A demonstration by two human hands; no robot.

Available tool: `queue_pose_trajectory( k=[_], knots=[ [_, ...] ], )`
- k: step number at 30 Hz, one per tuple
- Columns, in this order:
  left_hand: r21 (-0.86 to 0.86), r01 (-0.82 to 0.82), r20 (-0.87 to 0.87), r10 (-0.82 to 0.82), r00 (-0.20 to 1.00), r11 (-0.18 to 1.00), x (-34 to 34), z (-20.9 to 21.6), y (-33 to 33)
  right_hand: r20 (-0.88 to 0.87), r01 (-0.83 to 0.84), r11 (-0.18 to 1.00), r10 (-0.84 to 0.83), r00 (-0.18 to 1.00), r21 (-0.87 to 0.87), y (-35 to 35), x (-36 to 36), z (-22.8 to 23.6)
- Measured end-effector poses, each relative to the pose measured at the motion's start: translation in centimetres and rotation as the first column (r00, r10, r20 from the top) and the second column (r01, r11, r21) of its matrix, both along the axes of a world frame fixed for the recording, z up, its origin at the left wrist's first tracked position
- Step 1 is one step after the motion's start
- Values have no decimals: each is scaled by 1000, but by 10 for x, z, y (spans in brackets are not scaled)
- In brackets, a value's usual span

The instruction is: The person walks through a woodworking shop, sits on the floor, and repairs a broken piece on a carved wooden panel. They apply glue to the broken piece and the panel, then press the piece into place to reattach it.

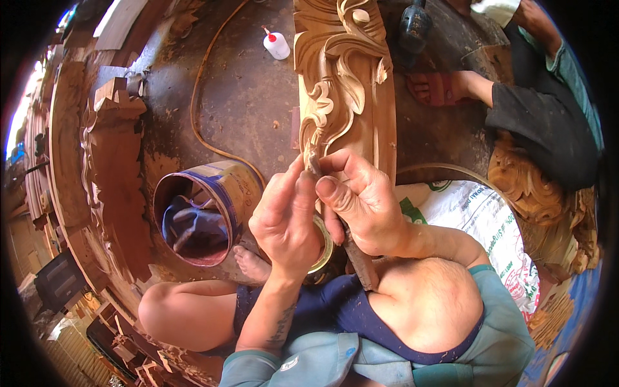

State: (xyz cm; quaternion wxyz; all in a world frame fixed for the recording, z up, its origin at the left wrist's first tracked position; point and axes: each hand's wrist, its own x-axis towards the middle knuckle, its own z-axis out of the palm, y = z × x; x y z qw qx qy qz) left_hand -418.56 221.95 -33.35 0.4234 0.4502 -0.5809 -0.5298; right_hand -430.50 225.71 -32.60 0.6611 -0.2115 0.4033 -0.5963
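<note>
A long pale wooden panel (365, 138) carved with scrolls and leaves stretches away from me, and both hands meet at its near end. My right hand (367, 209) is closed round a brown, stick-like tool (360, 261), whose wide end rests near my thigh. From the left, my left hand (284, 222) pinches near the tool's greyish tip (313, 162), with its fingers fairly straight and pressed together. The tip lies against the carving. My fingers partly hide it, so the tool's exact kind does not show.
Left stands a bucket (242, 190) with dark cloth inside, beside a hose (195, 116). Beyond are a white bottle (276, 46) and a dark bottle (415, 27). A round tin (322, 251) sits below my hands. Right are a white sack (474, 219) and another person's leg (474, 85).
</note>
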Motion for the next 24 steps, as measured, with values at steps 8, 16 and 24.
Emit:
queue_pose_trajectory(
  k=[8,16,24],
  knots=[
    [28,-13,28,13,1000,1000,-3,3,10,-116,52,999,-52,992,-1,2,2,-4],
    [338,-1,-172,63,983,941,-1,7,3,-150,67,998,-68,986,-13,-2,-5,2],
    [92,-2,8,2,1000,996,6,3,1,-158,7,1000,-3,987,21,-3,-5,3]
  ],
)
